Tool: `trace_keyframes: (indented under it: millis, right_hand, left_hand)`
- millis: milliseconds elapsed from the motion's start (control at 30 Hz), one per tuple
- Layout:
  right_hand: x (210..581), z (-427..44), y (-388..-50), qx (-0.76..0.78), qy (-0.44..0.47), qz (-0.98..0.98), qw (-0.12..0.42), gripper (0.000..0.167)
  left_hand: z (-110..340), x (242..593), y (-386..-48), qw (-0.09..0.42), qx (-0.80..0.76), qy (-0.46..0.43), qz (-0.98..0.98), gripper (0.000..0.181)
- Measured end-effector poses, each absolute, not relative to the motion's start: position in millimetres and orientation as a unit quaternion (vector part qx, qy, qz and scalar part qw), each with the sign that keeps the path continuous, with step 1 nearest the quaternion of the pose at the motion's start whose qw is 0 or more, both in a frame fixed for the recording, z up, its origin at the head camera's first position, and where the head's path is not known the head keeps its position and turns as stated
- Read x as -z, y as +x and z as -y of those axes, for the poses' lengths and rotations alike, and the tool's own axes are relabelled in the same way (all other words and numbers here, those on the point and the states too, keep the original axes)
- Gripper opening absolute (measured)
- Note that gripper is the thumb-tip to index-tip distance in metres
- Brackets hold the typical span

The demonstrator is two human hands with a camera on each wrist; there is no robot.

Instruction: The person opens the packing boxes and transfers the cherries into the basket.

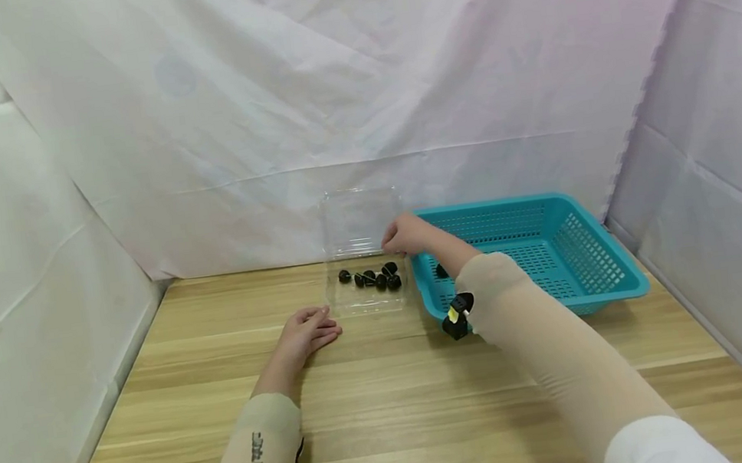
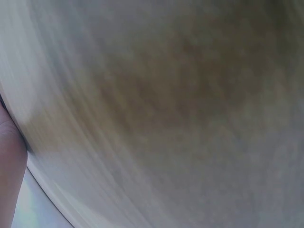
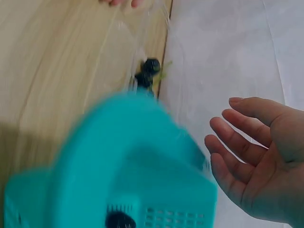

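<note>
A clear hinged plastic box [image 1: 372, 308] stands with its lid raised against the back cloth, several dark round fruits [image 1: 380, 282] inside. My left hand [image 1: 303, 336] rests on the table by the box's front left corner, fingers relaxed. Between the box and a teal basket [image 1: 627, 281], my right hand [image 1: 408, 234] is over the box's back right corner. In the right wrist view my right hand [image 3: 259, 156] has loosely bent, spread fingers with nothing between them. One dark fruit [image 3: 120, 220] lies in the basket.
A wooden table [image 1: 381, 423] carries everything. White cloth [image 1: 351, 72] hangs behind it and on both sides. The basket stands at the back right, close to the box. The left wrist view shows mostly blurred table surface.
</note>
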State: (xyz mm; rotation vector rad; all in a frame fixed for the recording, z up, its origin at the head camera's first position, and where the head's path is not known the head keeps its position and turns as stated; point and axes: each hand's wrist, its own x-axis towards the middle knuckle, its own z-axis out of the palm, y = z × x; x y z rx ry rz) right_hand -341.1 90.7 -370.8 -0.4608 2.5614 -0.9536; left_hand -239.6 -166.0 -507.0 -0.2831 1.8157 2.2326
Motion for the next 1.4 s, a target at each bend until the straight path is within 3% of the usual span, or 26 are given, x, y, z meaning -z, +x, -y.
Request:
trace_keyframes:
  millis: [300, 733, 1400]
  right_hand:
    - [378.0, -60.6, -334.1, 0.351, -0.188, -0.893, 0.212, 0.023]
    - [400.7, -29.6, -326.7, 0.369, -0.145, -0.898, 0.19, 0.014]
    - [427.3, -12.8, -329.1, 0.366, -0.097, -0.904, 0.2, 0.029]
  left_hand:
    - [165.9, 508.0, -237.5, 0.119, -0.766, -0.098, -0.624, 0.046]
    - [171.3, 510.7, -237.5, 0.122, -0.766, -0.108, -0.622, 0.045]
    - [168.4, 508.3, -235.5, 0.109, -0.758, -0.122, -0.632, 0.043]
